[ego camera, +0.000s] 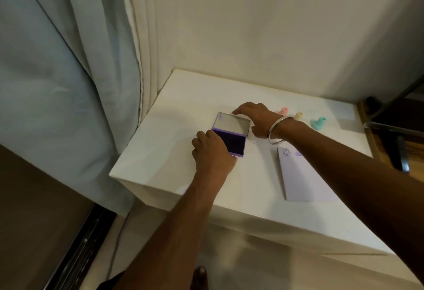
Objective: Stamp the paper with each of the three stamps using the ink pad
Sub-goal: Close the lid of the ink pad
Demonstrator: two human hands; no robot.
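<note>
A purple ink pad (234,141) lies open on the white table (179,115), its dark pad showing and its clear lid (231,122) tilted up behind. My left hand (212,152) rests on the pad's near-left corner and holds the base. My right hand (254,117), with a silver bangle at the wrist, touches the lid's far edge with its fingers. A pale paper (300,175) lies to the right with stamp marks near its top. Three small stamps stand behind my right wrist: pink (284,110), cream (298,115) and teal (319,122).
Curtains (68,83) hang at the left of the table, and a wall stands behind it. Dark furniture with a metal frame (394,127) sits past the table's right edge. The floor lies below the near edge.
</note>
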